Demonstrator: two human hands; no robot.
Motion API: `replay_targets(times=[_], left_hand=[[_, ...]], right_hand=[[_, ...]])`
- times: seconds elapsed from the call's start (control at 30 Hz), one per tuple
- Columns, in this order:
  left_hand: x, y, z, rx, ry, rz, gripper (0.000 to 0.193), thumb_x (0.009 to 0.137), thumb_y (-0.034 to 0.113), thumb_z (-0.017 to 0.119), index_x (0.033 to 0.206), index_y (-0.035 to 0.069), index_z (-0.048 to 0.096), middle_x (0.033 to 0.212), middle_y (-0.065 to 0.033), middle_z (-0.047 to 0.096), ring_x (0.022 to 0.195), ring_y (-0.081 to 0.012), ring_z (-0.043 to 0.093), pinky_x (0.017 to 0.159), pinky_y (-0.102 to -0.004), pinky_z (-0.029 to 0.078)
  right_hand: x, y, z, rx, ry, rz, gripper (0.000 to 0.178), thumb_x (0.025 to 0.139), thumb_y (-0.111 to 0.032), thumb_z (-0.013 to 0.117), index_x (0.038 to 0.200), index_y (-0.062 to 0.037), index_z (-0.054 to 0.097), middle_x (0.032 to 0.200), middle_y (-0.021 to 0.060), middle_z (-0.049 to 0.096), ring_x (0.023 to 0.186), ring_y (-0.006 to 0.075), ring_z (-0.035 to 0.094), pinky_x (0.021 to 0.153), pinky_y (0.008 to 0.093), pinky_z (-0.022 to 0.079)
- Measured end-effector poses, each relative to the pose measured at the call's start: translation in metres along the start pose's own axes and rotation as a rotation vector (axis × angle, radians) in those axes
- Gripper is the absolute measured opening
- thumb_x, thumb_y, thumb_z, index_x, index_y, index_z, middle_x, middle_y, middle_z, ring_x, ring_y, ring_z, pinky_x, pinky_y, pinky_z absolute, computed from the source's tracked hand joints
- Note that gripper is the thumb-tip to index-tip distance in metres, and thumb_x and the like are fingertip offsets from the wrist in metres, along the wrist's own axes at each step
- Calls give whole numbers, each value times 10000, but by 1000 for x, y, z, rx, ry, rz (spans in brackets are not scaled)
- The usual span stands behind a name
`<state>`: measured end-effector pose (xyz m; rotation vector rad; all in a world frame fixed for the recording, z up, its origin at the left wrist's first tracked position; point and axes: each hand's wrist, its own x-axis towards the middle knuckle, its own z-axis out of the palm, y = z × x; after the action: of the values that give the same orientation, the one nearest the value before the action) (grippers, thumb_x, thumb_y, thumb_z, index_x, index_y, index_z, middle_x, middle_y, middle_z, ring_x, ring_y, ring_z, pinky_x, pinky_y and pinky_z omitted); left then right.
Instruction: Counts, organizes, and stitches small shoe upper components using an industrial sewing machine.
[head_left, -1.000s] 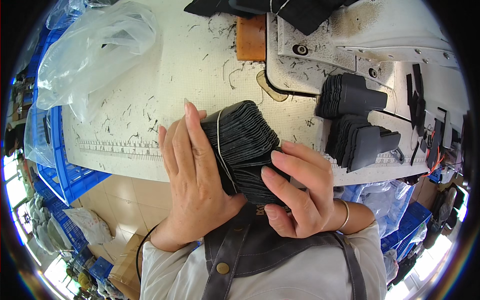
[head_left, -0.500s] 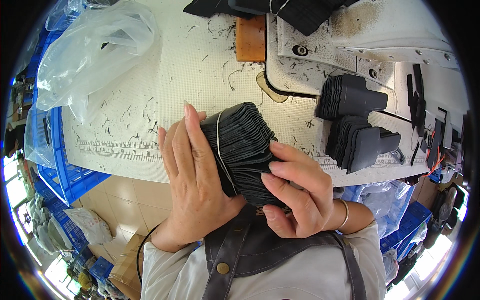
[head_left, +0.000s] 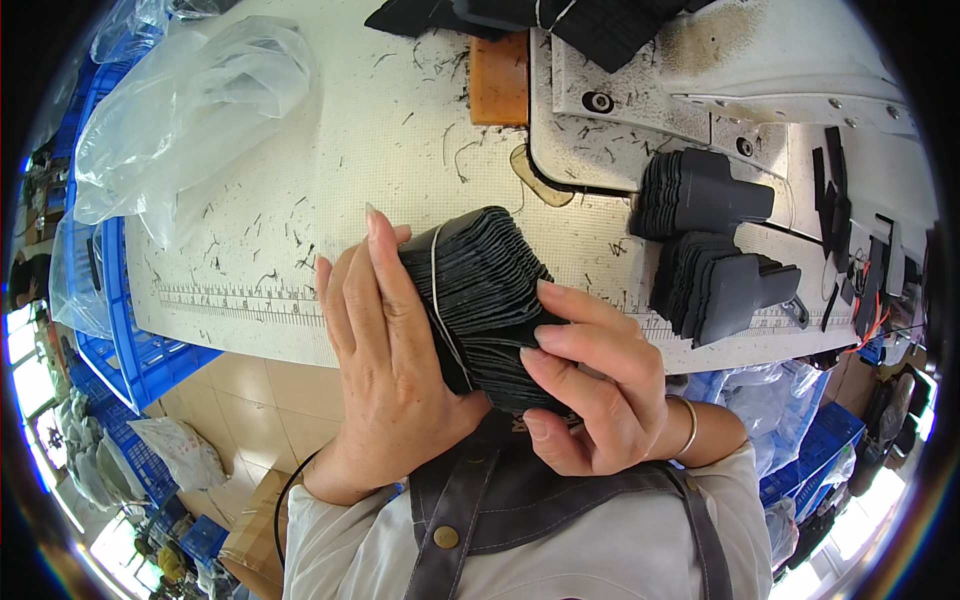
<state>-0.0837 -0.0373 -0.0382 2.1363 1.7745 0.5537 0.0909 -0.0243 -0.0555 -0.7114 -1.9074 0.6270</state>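
Observation:
Between my hands, over the near edge of the table, is a thick bundle of black fabric pieces (head_left: 490, 275) with a pale elastic band (head_left: 435, 275) round it. My left hand (head_left: 385, 350) grips the bundle's left side, fingers stretched along it and the thumb below. At the fanned right edges, the curled fingers of my right hand (head_left: 600, 385) press against the layers. To the right lie two stacks of black T-shaped pieces, a farther stack (head_left: 705, 190) and a nearer stack (head_left: 720, 290).
A white sewing machine (head_left: 790, 60) stands at the far right, with an orange block (head_left: 498, 80) by its bed. More banded black pieces (head_left: 600, 30) lie at the back. A clear plastic bag (head_left: 200, 110) rests at the left beside a blue crate (head_left: 120, 330). Thread scraps litter the tabletop (head_left: 380, 150).

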Motion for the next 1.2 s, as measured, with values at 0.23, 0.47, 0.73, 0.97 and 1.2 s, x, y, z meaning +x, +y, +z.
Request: replay_targets(times=[0.23, 0.47, 0.73, 0.97, 1.2], left_hand=[[0, 1, -1, 19, -6, -6, 1183, 480, 118, 777, 1413, -160, 104, 1315, -266, 346, 1245, -426, 354, 1070, -614, 168], [0, 0, -2, 19, -18, 2, 1203, 475, 146, 800, 1410, -162, 109, 1313, -275, 347, 1245, -438, 349, 1059, -629, 174], [1, 0, -2, 25, -11, 11, 1177, 471, 151, 793, 1398, -174, 143, 1322, -293, 348, 1242, -437, 363, 1056, -622, 197], [3, 5, -5, 87, -30, -27, 1167, 451, 151, 789, 1383, -191, 175, 1304, -296, 368, 1218, -427, 392, 1060, -596, 231], [2, 4, -4, 84, -7, -20, 1138, 467, 145, 772, 1382, -191, 186, 1280, -285, 392, 1205, -417, 408, 1062, -589, 233]], right_hand=[[0, 0, -1, -31, -13, -10, 340, 679, -49, 701, 954, 136, 624, 1042, 222, 563, 933, 414, 628, 754, 420, 553], [8, -9, -6, -22, 64, 155, 380, 746, -106, 686, 1044, 116, 605, 1082, 244, 561, 867, 330, 591, 697, 356, 522], [10, -3, -9, -72, -113, 90, 392, 773, -132, 652, 1072, 117, 608, 1157, 281, 565, 1020, 413, 591, 831, 451, 512], [4, -5, -6, -63, -94, 107, 409, 764, -138, 654, 1083, 112, 608, 1119, 259, 596, 1045, 419, 594, 864, 468, 504], [4, 0, 0, 37, -57, 78, 403, 748, -72, 657, 1078, 147, 577, 1124, 287, 557, 1076, 492, 563, 879, 510, 501]])
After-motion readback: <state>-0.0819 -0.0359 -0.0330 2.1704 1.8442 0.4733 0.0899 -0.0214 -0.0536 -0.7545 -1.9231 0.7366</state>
